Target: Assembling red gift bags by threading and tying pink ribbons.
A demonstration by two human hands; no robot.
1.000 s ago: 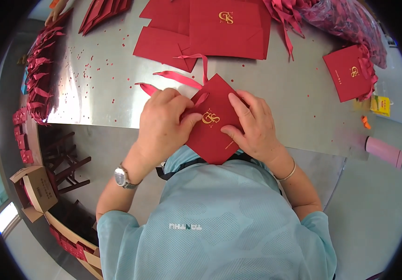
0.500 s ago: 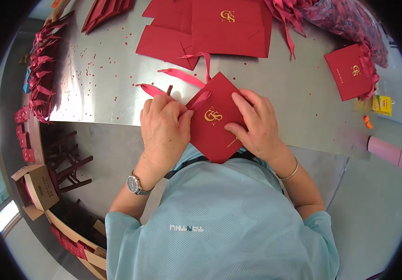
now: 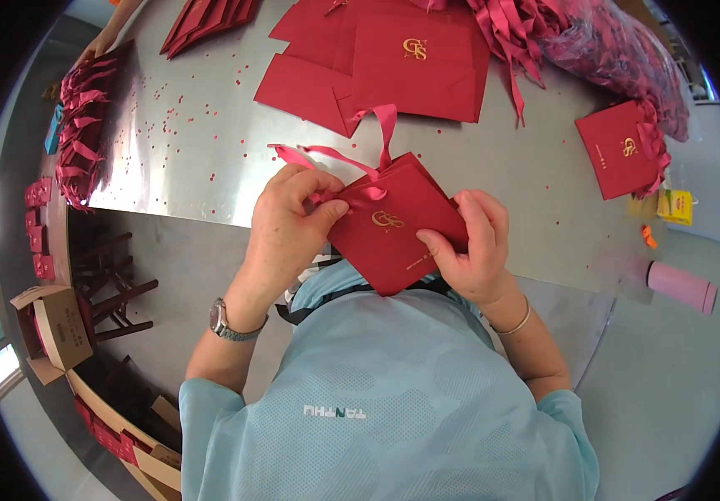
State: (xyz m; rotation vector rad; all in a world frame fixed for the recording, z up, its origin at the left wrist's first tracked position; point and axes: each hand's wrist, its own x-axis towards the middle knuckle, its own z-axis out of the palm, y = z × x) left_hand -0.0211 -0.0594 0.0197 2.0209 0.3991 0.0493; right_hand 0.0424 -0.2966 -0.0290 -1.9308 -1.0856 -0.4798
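A small red paper gift bag (image 3: 398, 246) with gold lettering is held tilted in front of my body, at the table's near edge. Its mouth edge, at the upper left, is slightly spread, so the layers show. My left hand (image 3: 285, 221) pinches a pink-red ribbon (image 3: 368, 193) at that edge, thumb and forefinger together. More ribbon (image 3: 387, 134) loops up beyond the bag toward the stack. On the right side, my right hand (image 3: 479, 250) grips the bag, thumb on the front face and fingers behind the edge.
Flat red bags (image 3: 414, 75) lie stacked ahead on the metal table (image 3: 210, 134), scattered with red dots. Ribboned bags (image 3: 84, 134) line the left, where another person's hand (image 3: 97, 46) reaches. A plastic-wrapped ribbon bundle (image 3: 619, 50), a finished-looking bag (image 3: 615, 150) and a pink bottle (image 3: 681, 286) are right.
The bag's layers have parted at the upper edges. My right fingers have slid from its front face to behind its right edge, while my left hand stays at the ribbon.
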